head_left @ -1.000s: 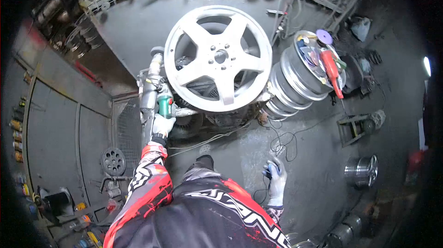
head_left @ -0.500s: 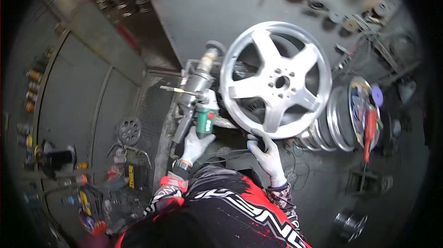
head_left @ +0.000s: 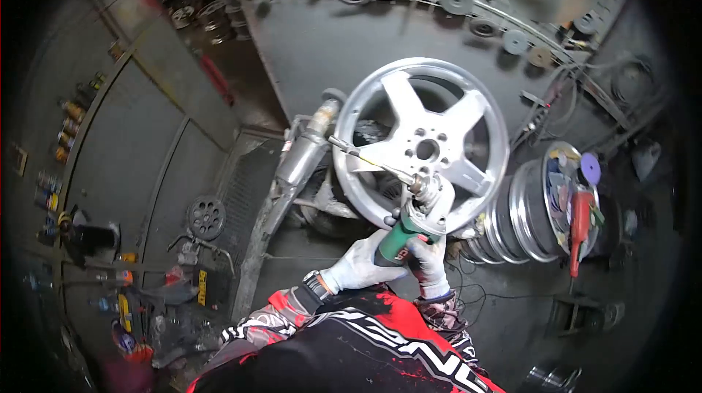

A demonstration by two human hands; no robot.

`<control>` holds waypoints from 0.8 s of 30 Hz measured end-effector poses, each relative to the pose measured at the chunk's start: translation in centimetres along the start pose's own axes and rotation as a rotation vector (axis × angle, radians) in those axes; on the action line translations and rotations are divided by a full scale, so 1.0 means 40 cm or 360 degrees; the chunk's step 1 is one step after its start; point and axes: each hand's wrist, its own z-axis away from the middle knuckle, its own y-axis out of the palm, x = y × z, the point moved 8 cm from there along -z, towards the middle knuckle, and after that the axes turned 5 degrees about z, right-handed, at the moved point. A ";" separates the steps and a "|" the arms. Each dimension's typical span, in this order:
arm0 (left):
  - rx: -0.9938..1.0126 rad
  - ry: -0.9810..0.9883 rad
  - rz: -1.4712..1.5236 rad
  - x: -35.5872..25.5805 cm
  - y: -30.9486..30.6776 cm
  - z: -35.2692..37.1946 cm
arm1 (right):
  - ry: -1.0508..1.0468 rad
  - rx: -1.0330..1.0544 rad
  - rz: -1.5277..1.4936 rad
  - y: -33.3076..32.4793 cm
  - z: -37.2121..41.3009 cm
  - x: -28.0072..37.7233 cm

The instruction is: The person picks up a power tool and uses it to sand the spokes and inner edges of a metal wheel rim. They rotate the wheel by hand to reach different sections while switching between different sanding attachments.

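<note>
A green power tool with a metal head and a long thin shaft lies across the lower part of a silver five-spoke wheel rim. My left hand, in a pale glove, is wrapped round the rear of the tool's body. Against the tool's right side, close to its metal head, my gloved right hand is closed round it. The shaft points up and left over a spoke. Parts of the fingers are hidden behind the tool.
A metal cylinder machine stands left of the rim. Stacked rims are at the right, with a red tool and a purple disc. Discs hang along the rack at the back. A toothed round plate is at the left.
The green tool has moved right, from beside the metal cylinder to in front of the rim, with my left hand on it. My right hand has left the rim's edge and closed on the tool.
</note>
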 end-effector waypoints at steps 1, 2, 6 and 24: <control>0.0046 0.0024 -0.0004 -0.020 0.034 -0.021 | -0.0046 0.0018 -0.0069 -0.013 0.013 0.036; 0.0178 0.0003 0.0046 -0.040 0.074 -0.038 | -0.0101 -0.0036 -0.0017 -0.037 0.030 0.077; 0.0436 -0.0153 0.0056 -0.057 0.233 -0.076 | -0.0330 -0.0388 0.0252 -0.169 0.110 0.186; 0.1008 -0.0286 -0.0043 -0.081 0.436 -0.169 | -0.0175 -0.0104 -0.0333 -0.320 0.178 0.248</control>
